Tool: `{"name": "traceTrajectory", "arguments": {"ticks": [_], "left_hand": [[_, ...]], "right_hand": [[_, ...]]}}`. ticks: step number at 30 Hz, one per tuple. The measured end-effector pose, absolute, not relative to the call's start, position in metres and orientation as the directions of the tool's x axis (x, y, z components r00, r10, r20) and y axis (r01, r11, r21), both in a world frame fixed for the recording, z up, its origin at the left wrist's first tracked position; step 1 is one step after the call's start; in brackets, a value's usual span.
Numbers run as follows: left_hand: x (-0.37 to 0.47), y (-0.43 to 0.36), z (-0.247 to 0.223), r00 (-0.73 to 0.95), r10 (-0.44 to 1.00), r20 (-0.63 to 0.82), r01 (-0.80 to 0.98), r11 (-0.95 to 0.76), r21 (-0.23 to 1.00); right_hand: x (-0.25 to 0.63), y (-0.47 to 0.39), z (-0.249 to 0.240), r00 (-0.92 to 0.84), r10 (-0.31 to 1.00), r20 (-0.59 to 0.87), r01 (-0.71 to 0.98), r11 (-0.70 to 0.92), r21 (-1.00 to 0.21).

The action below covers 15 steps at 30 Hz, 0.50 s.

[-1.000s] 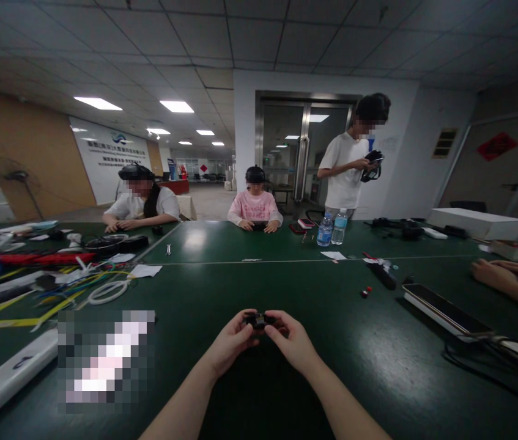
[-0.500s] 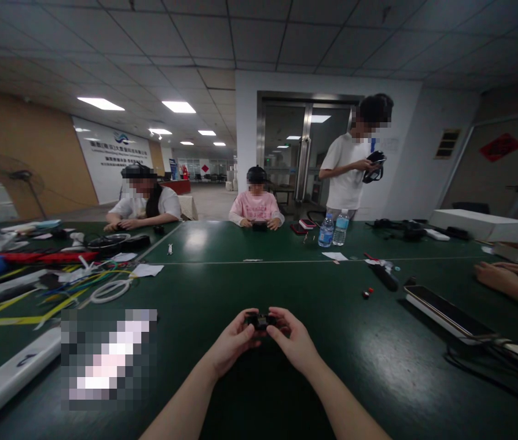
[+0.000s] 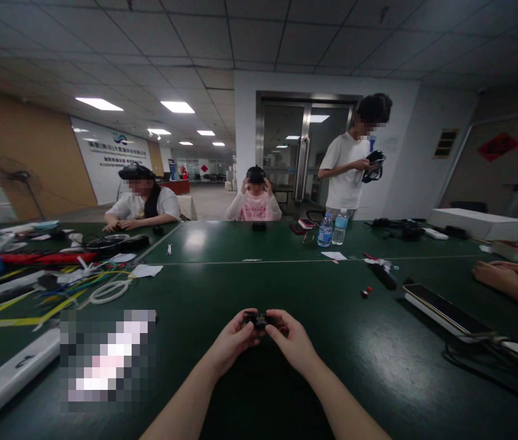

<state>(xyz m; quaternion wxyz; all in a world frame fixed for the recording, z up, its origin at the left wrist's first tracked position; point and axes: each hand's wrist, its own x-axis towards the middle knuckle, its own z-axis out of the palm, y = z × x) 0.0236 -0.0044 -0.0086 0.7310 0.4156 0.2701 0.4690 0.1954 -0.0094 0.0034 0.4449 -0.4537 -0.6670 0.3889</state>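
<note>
Between my two hands is a small black object, gripped at both ends just above the green table. Its exact kind is too dark and small to make out. My left hand pinches the left end with thumb and fingers. On the opposite end my right hand closes in the same way. The fingers cover much of the object's sides, and its middle shows between the thumbs.
A white power strip lies at front left, beside cables. To the right rest a phone on a white box and a co-worker's hands. Water bottles stand farther back. Several people are around the table.
My hands keep their hold on the small black object, almost unmoved. Across the table, a person in pink has raised both hands from the table to their headset.
</note>
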Motion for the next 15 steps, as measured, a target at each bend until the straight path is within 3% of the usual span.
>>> {"name": "traceTrajectory", "arguments": {"ticks": [15], "left_hand": [[0.0239,-0.0047,-0.0092,0.421,0.907,0.001,-0.430,0.199,0.881]], "right_hand": [[0.1942,-0.0132,0.0065,-0.241,0.923,0.301,0.318,0.368,-0.874]]}}
